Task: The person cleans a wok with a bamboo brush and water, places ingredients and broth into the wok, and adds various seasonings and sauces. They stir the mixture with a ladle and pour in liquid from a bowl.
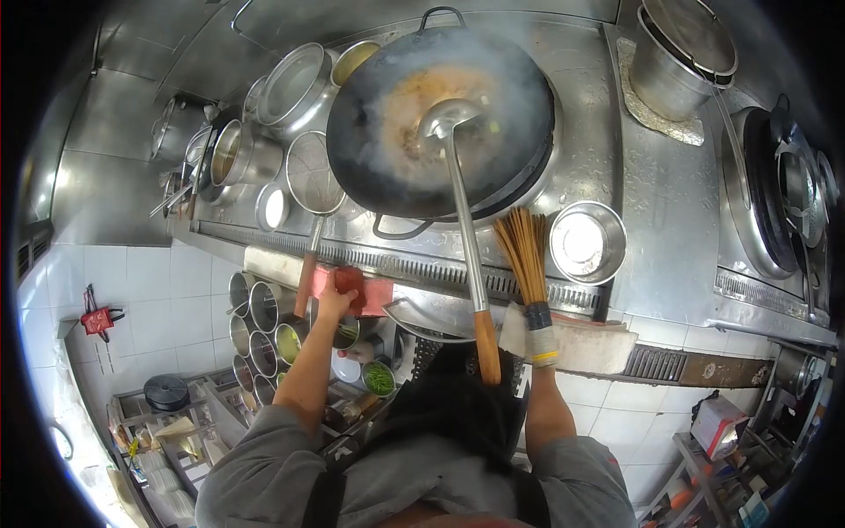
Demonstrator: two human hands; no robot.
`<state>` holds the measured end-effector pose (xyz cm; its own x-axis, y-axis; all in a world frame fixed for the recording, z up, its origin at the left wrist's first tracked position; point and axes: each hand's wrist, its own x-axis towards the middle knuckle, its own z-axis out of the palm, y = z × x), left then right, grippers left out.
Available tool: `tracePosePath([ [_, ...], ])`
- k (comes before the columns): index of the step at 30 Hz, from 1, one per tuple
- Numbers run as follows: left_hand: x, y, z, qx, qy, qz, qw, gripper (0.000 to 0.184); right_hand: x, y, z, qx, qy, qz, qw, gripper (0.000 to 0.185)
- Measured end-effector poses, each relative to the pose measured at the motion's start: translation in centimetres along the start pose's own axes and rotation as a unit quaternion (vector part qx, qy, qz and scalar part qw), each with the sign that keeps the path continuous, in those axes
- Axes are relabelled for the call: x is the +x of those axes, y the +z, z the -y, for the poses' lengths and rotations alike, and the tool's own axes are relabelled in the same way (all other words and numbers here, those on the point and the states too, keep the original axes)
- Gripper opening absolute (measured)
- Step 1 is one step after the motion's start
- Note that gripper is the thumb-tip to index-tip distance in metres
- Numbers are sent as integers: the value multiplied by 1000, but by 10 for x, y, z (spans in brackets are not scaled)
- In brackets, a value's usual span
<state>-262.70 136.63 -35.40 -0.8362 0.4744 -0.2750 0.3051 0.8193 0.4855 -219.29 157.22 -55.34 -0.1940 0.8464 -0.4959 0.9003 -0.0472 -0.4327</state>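
My left hand [332, 301] is closed on a bunched red cloth [349, 282] at the stove's front edge. Just left of it lies a round wire strainer [315, 176] with a wooden handle. A large black wok [361, 150] steams on the burner, with brownish-orange liquid [414, 106] inside. A steel ladle [464, 194] rests in the wok, its wooden handle hanging toward me. My right forearm [546, 396] reaches up to the taped handle of a bamboo wok brush [525, 264]. That handle hides my right hand, so its grip is not visible.
A steel bowl [610, 251] stands right of the brush. Several pots, including a lidded one [295, 84], crowd the left back. A tall pot [673, 88] sits on foil at right. Below left are several steel containers [264, 308] and a bowl of chopped greens [379, 379].
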Motion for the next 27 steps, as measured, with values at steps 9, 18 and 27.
tracePosePath([
  [9,6,2,-3,59,-29,8,998,86,1,-1,1,4,3,4,1000,31],
  [18,8,2,-5,69,-33,11,997,86,-1,-2,0,7,6,6,1000,32],
  [27,8,0,-10,97,-49,23,994,87,-4,-1,0,9,11,6,1000,32],
])
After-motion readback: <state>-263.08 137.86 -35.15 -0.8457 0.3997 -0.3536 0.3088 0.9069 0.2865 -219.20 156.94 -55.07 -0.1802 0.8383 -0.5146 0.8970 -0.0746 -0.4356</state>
